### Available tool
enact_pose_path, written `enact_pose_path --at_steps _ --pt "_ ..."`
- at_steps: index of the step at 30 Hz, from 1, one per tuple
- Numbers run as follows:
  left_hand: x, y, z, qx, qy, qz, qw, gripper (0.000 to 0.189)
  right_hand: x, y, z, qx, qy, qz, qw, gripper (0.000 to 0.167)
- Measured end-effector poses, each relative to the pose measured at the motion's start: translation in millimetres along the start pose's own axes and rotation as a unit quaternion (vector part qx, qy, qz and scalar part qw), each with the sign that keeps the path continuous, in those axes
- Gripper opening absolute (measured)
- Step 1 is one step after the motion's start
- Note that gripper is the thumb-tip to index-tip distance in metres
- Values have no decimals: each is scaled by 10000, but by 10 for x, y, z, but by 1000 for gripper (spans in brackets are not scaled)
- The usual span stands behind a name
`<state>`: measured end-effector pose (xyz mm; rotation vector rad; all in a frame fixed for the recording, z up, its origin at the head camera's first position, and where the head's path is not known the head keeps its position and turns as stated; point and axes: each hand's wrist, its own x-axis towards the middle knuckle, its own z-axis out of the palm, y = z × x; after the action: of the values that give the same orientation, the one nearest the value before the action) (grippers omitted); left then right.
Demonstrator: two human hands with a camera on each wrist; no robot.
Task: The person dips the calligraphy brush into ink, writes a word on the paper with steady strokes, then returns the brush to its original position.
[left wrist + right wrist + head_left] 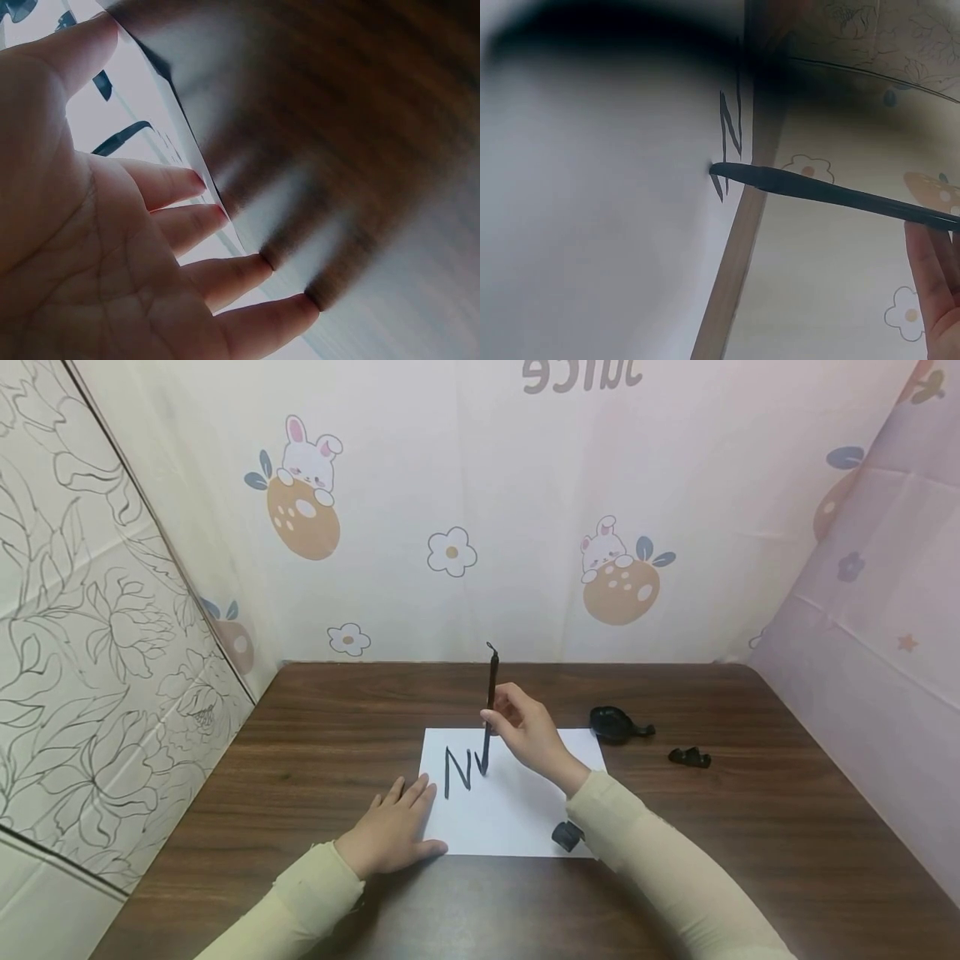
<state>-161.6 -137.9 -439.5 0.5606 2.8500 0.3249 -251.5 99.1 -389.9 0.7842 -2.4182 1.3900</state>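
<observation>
A sheet of white paper (510, 818) lies on the table, bearing a black letter N (458, 772) and a short slanted stroke beside it. Pinched between the thumb and fingers of my right hand (528, 731) is a dark writing brush (491, 681), nearly upright. In the right wrist view the brush tip (724, 171) touches the paper at the end of that stroke. My left hand (393, 831) rests at the paper's left edge, fingers straight and spread; the left wrist view shows its palm (97, 247) and fingertips along the edge.
A small dark block (567, 836) sits on the paper's lower right, near my right sleeve. Against the upper right corner stands a black dish with a handle (611, 725). Farther right is a small black wavy-topped piece (690, 757). A patterned curtain (510, 593) hangs behind the table (300, 760).
</observation>
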Motion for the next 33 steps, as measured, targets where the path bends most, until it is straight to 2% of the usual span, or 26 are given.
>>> enact_pose_path --at_steps 10,15,33 --pt "-2 10 8 29 -18 -23 10000 89 -61 14 -31 80 -119 79 9999 21" --pt "-5 9 4 18 -13 -12 10000 89 -89 7 -49 80 -128 -21 9999 21" --pt "-13 17 -7 2 19 21 10000 88 -127 -13 -114 173 -105 54 9998 20"
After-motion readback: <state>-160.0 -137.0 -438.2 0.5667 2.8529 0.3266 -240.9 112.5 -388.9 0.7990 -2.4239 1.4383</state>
